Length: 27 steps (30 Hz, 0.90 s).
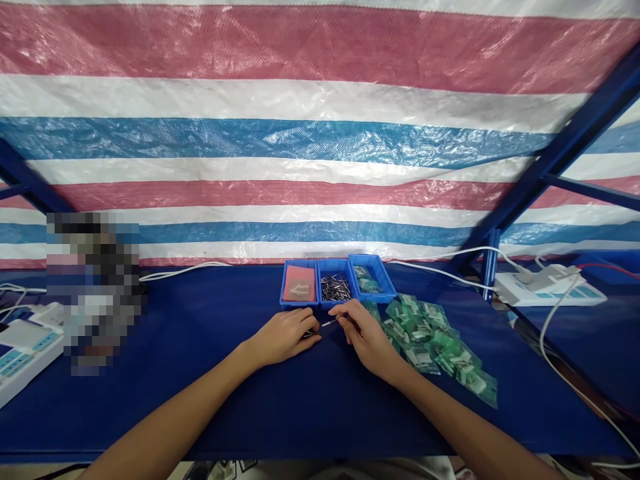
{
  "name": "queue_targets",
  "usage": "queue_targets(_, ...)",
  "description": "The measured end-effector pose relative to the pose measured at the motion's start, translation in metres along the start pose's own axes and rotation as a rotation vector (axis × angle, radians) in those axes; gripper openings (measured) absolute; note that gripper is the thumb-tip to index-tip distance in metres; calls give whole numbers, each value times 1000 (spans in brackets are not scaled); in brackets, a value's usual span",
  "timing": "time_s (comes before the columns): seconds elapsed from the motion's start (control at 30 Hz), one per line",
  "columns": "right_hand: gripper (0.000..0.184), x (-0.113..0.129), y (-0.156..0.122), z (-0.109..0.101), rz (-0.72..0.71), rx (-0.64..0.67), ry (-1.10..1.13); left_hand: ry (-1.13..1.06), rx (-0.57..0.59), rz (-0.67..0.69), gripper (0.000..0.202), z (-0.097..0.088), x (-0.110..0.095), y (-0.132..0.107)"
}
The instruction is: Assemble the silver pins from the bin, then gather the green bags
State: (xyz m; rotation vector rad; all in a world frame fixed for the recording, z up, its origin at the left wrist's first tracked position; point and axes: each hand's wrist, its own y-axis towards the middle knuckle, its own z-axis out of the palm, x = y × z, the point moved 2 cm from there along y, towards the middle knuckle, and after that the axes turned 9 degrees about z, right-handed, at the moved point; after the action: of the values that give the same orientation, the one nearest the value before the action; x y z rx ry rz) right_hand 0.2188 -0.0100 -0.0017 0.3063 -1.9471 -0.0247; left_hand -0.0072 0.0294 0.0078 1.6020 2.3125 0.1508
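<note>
My right hand (pixel 367 339) pinches a thin metal rod (pixel 329 323), which points left toward my other hand. My left hand (pixel 286 335) rests low over the table, its fingers curled around small slender metal pieces (pixel 309 333) that are mostly hidden. Just beyond my hands, a blue bin (pixel 326 304) holds many loose thin metal rods (pixel 336 288). To its left, another blue bin (pixel 287 283) contains a pink sheet (pixel 305 275) with a few small whitish pieces on it. A third blue bin (pixel 385 272), on the right, has small greenish plastic bags (pixel 367 280) inside.
A pile of green-tinted plastic packets (pixel 435 337) spreads right of my right hand. White power strips (pixel 550 290) with cables stand at both sides of the blue table (pixel 200 400). A striped plastic sheet (pixel 320 147) hangs behind. A pixelated person (pixel 97 287) is at left.
</note>
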Motion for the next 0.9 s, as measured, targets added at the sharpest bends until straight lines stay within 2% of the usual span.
queue_targets(0.13, 28, 2, 0, -1, -1, 2, 42, -5, 10, -4, 20, 0, 1, -1)
queue_targets(0.33, 31, -3, 0, -2, 132, 29, 123, -2, 25, -8, 21, -1, 2, -1)
queue_targets(0.53, 33, -11, 4, -1, 219, 60, 315, -1, 20, -12, 18, 0, 2, -1)
queue_targets(0.7, 37, -7, 7, -4, 272, 86, 439, 3, 2, -13, 16, -1, 0, 0)
queue_targets(0.9, 40, 7, 4, -8, 221, 243, 356, -5, -8, 1, 18, -2, -1, 1)
